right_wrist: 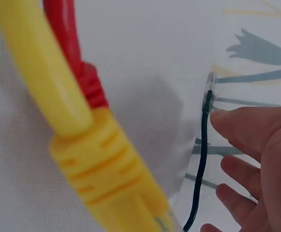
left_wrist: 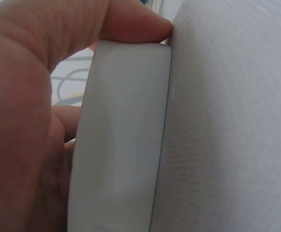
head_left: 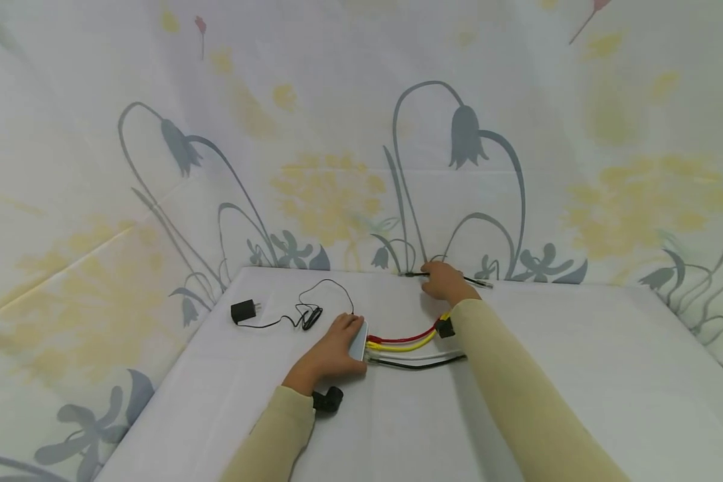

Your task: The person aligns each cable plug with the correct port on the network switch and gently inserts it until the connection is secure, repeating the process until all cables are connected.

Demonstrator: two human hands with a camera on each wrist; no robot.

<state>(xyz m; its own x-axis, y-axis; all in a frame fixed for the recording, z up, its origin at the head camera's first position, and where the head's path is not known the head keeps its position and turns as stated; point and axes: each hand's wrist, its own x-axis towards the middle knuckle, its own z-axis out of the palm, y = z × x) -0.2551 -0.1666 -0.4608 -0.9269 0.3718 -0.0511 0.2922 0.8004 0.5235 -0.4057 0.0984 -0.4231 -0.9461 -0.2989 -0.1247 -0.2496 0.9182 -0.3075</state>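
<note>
My left hand (head_left: pixel 334 351) grips a small white network switch (head_left: pixel 358 343) on the table. In the left wrist view the thumb lies over one end of its pale casing (left_wrist: pixel 123 125). Red (head_left: pixel 406 339), yellow (head_left: pixel 404 348), white (head_left: pixel 416 357) and black (head_left: pixel 418 366) network cables run from its right side toward my right forearm. At the table's back edge my right hand (head_left: pixel 442 281) reaches over a short black network cable (right_wrist: pixel 201 164). Its thumb tip is beside the cable's clear plug; the other visible fingers are spread loosely, apart from it.
A black power adapter (head_left: pixel 243 310) lies at the left, its thin cord (head_left: pixel 309 316) bundled midway and leading to the switch. The yellow cable's plug (right_wrist: pixel 109 164) is close to the right wrist camera. A flower-patterned cloth (head_left: pixel 331 201) hangs behind the white table (head_left: pixel 608 361).
</note>
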